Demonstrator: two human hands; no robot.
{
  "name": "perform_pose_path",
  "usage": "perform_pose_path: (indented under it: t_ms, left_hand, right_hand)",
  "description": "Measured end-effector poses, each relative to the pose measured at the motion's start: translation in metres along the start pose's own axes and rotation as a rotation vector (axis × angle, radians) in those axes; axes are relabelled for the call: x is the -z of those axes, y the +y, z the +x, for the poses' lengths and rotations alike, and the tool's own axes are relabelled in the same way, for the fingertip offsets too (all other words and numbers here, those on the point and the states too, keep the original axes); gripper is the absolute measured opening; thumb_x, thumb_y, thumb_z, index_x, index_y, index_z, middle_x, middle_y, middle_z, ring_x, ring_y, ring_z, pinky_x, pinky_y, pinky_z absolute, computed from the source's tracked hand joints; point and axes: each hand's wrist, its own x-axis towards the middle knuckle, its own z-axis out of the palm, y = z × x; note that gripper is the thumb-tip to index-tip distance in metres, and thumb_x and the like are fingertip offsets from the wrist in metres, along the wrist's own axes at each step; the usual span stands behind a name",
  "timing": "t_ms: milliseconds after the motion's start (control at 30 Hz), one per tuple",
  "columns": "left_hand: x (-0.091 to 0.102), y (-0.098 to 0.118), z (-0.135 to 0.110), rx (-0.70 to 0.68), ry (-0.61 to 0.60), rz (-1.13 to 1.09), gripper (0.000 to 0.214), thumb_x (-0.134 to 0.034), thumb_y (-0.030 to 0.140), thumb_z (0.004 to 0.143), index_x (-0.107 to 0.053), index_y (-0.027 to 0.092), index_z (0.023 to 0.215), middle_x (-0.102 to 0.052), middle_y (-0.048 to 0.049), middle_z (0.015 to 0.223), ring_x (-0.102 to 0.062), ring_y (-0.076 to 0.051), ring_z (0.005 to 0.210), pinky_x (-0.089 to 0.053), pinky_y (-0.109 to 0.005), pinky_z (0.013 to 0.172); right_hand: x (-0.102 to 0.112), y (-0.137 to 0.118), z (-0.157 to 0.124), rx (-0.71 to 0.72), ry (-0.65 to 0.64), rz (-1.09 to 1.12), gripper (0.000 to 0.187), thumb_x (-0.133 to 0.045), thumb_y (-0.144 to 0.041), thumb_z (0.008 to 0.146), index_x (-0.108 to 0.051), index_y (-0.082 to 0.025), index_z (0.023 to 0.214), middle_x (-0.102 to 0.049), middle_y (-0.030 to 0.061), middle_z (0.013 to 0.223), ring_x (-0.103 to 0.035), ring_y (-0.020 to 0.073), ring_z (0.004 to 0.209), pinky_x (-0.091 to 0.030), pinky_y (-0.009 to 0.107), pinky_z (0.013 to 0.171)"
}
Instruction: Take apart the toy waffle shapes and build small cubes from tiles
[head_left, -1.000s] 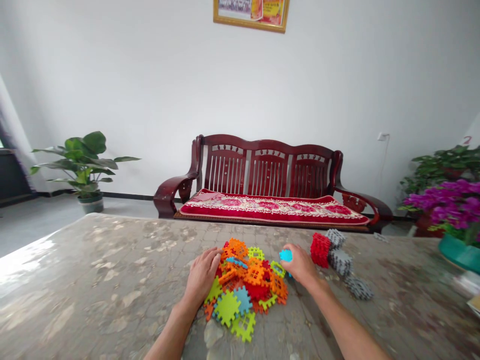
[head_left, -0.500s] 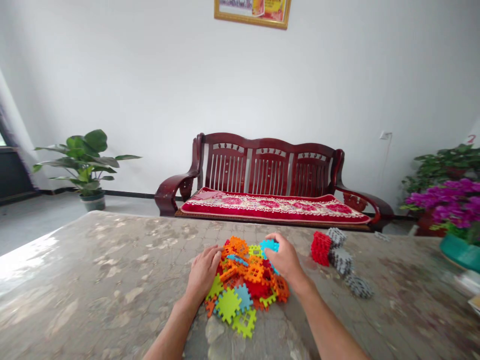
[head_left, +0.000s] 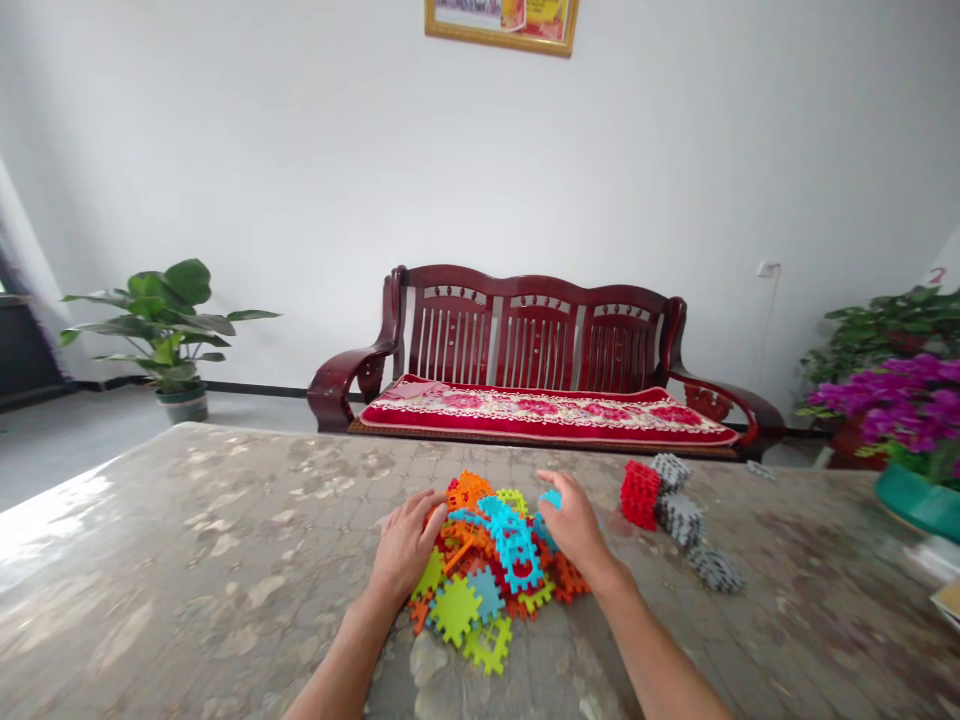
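On the table is a heap of plastic interlocking building pieces in orange, lime green, red and blue. A row of bright blue building pieces (head_left: 514, 545) lies across the top of the heap. My left hand (head_left: 409, 540) rests along the heap's left side, fingers loosely stretched and touching its edge. At the right side is my right hand (head_left: 576, 525), thumb and index finger apart, close to another blue piece (head_left: 551, 497) that it partly hides. Nearest to me are a solid lime green piece (head_left: 456, 608) and a lime green window piece (head_left: 489, 645).
Right of the heap stand a stack of red pieces (head_left: 639, 495) and several stacks of grey pieces (head_left: 681, 520). A teal flower pot (head_left: 919, 500) is at the table's right edge. Beyond the patterned table (head_left: 225, 560) stands a wooden bench (head_left: 536, 340).
A row of blue pieces has come from beside my right hand onto the middle of the heap, covering orange ones. My left hand has stayed almost still.
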Motion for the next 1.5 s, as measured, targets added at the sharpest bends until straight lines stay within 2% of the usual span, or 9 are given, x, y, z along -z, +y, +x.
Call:
perform_pose_path:
  t_ms: [100, 167, 300, 400, 600, 900, 1133, 1300, 1500]
  left_hand:
    - [-0.001, -0.001, -0.001, 0.007, -0.002, 0.034, 0.042, -0.036, 0.046, 0.095, -0.067, 0.029, 0.117, -0.062, -0.0051, 0.131, -0.054, -0.024, 0.125, -0.038, -0.045, 0.108]
    - [-0.002, -0.002, -0.001, 0.012, -0.001, 0.054, 0.040, -0.038, 0.046, 0.094, -0.066, 0.030, 0.118, -0.062, -0.0051, 0.132, -0.054, -0.024, 0.125, -0.038, -0.045, 0.108]
    - [-0.004, -0.004, 0.000, 0.012, 0.000, 0.059, 0.040, -0.039, 0.046, 0.093, -0.066, 0.029, 0.119, -0.061, -0.0058, 0.133, -0.054, -0.024, 0.125, -0.037, -0.045, 0.108]
    - [-0.005, -0.005, 0.001, 0.005, 0.008, 0.048, 0.041, -0.040, 0.046, 0.093, -0.066, 0.028, 0.118, -0.061, -0.0061, 0.132, -0.054, -0.024, 0.124, -0.037, -0.045, 0.109]
    - [-0.003, -0.005, 0.000, 0.011, -0.001, 0.044, 0.041, -0.040, 0.047, 0.092, -0.066, 0.029, 0.119, -0.062, -0.0059, 0.132, -0.055, -0.025, 0.123, -0.039, -0.045, 0.107]
    - [-0.003, -0.005, 0.001, 0.015, -0.009, 0.044, 0.041, -0.039, 0.044, 0.093, -0.065, 0.028, 0.120, -0.061, -0.0069, 0.133, -0.054, -0.025, 0.124, -0.038, -0.045, 0.107]
    - [-0.006, -0.008, 0.001, 0.010, 0.014, 0.034, 0.039, -0.041, 0.044, 0.092, -0.066, 0.029, 0.117, -0.062, -0.0057, 0.131, -0.057, -0.024, 0.121, -0.039, -0.044, 0.107]
    - [-0.006, -0.007, 0.001, 0.008, 0.018, 0.038, 0.039, -0.041, 0.043, 0.092, -0.067, 0.029, 0.117, -0.063, -0.0057, 0.130, -0.057, -0.025, 0.121, -0.040, -0.044, 0.107]
    - [-0.004, -0.006, 0.001, 0.011, 0.013, 0.041, 0.039, -0.041, 0.043, 0.092, -0.067, 0.029, 0.118, -0.062, -0.0056, 0.131, -0.056, -0.025, 0.122, -0.040, -0.044, 0.107]
  right_hand:
    - [0.020, 0.043, -0.002, -0.114, 0.081, -0.143, 0.043, -0.043, -0.017, 0.072, -0.064, -0.016, 0.110, -0.066, 0.0103, 0.114, -0.057, 0.0245, 0.112, -0.040, 0.038, 0.102]
    - [0.032, 0.062, -0.006, -0.164, 0.209, -0.221, 0.043, -0.041, -0.017, 0.073, -0.063, -0.015, 0.110, -0.065, 0.0120, 0.114, -0.057, 0.0252, 0.109, -0.041, 0.038, 0.098]
    - [0.053, 0.076, -0.012, -0.163, 0.505, -0.364, 0.039, -0.044, -0.021, 0.074, -0.060, -0.015, 0.109, -0.064, 0.0128, 0.105, -0.056, 0.0263, 0.097, -0.041, 0.039, 0.094]
    - [0.062, 0.079, -0.012, -0.189, 0.629, -0.430, 0.046, -0.050, -0.025, 0.075, -0.055, -0.011, 0.118, -0.063, 0.0154, 0.106, -0.054, 0.0279, 0.098, -0.039, 0.040, 0.094]
    - [0.062, 0.084, -0.016, -0.351, 0.539, -0.550, 0.054, -0.055, -0.025, 0.075, -0.052, -0.010, 0.126, -0.061, 0.0181, 0.110, -0.054, 0.0312, 0.104, -0.040, 0.039, 0.089]
    - [0.065, 0.079, -0.020, -0.600, 0.400, -0.509, 0.060, -0.049, -0.027, 0.081, -0.041, -0.013, 0.138, -0.053, 0.0188, 0.127, -0.059, 0.0313, 0.109, -0.048, 0.039, 0.084]
    - [0.063, 0.082, -0.020, -0.597, 0.348, -0.565, 0.063, -0.048, -0.029, 0.082, -0.035, -0.013, 0.141, -0.054, 0.0184, 0.126, -0.057, 0.0310, 0.115, -0.047, 0.040, 0.087]
    - [0.063, 0.083, -0.019, -0.559, 0.388, -0.633, 0.064, -0.053, -0.036, 0.081, -0.040, -0.009, 0.137, -0.059, 0.0218, 0.119, -0.057, 0.0332, 0.112, -0.046, 0.040, 0.087]
    - [0.065, 0.081, -0.015, -0.576, 0.302, -0.698, 0.059, -0.054, -0.036, 0.083, -0.043, -0.009, 0.134, -0.063, 0.0202, 0.115, -0.062, 0.0328, 0.105, -0.046, 0.039, 0.085]
